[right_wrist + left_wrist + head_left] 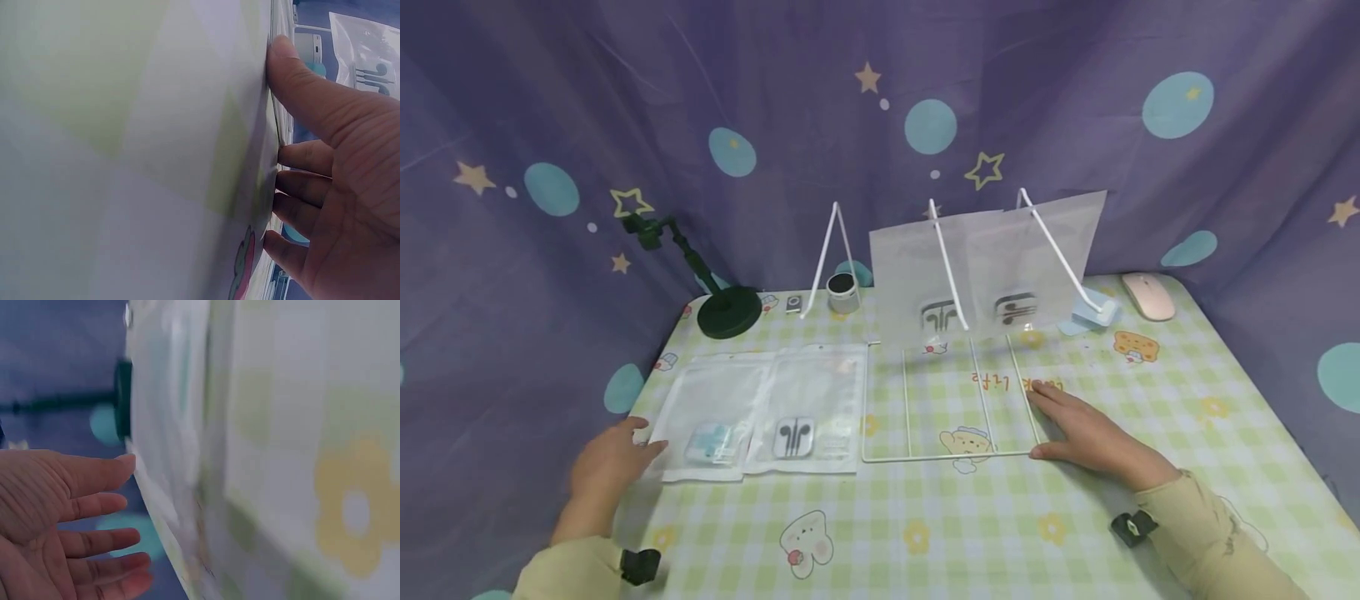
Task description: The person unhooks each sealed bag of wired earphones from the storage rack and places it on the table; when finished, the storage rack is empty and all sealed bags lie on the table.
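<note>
My left hand (610, 467) is beside the left edge of a clear pouch (711, 396) holding a light-blue item; in the left wrist view its fingers (103, 540) extend loosely with nothing between them. Overlapping that pouch lies a second clear pouch (816, 375) with white earphones in a case (793, 437). A white wire rack (947, 457) stands to the right, with two pouches (917, 267) containing earphones hanging at its middle and right prongs. Against the rack's right side, my right hand (1086, 433) rests on the table, its fingertips (284, 47) touching down.
Behind are a dark green stand (730, 310), a small silver player (793, 303) and a round white speaker (842, 293). Light-blue items (1092, 312) lie behind the rack's right prong, near a pink mouse (1148, 296). A checked cloth (985, 533) covers the table; a purple curtain (805, 67) hangs behind.
</note>
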A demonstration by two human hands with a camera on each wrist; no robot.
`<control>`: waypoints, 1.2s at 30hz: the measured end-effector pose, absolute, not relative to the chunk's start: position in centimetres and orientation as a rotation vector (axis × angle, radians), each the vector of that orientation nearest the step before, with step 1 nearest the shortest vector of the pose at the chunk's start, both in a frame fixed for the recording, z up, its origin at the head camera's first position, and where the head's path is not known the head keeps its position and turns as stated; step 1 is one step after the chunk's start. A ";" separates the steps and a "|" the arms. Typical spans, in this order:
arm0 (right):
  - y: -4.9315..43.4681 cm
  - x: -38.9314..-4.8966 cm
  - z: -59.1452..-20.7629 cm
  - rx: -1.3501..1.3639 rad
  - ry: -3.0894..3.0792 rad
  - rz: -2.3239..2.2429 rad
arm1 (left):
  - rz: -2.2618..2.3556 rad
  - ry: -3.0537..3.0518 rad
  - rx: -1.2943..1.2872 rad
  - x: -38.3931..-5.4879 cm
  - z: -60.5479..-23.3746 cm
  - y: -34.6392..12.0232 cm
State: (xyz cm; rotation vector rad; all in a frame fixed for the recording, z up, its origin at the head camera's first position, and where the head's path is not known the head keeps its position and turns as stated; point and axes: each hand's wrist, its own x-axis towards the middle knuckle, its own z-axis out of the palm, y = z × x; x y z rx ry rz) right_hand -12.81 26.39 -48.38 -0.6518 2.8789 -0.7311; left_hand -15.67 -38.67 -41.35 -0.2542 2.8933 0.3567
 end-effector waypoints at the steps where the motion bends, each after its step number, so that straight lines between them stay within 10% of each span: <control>1: 26.4 -12.8 -48.3 -0.652 2.881 -0.736 | 0.353 2.948 -0.198 -15.6 -41.2 -37.7; 20: 26.5 -12.8 -48.1 -0.642 2.876 -0.750 | 0.568 3.015 0.651 -15.4 -43.5 -18.8; 36: 26.5 -12.8 -48.3 -0.654 2.879 -0.730 | 0.347 2.859 0.811 -15.6 -46.6 -13.6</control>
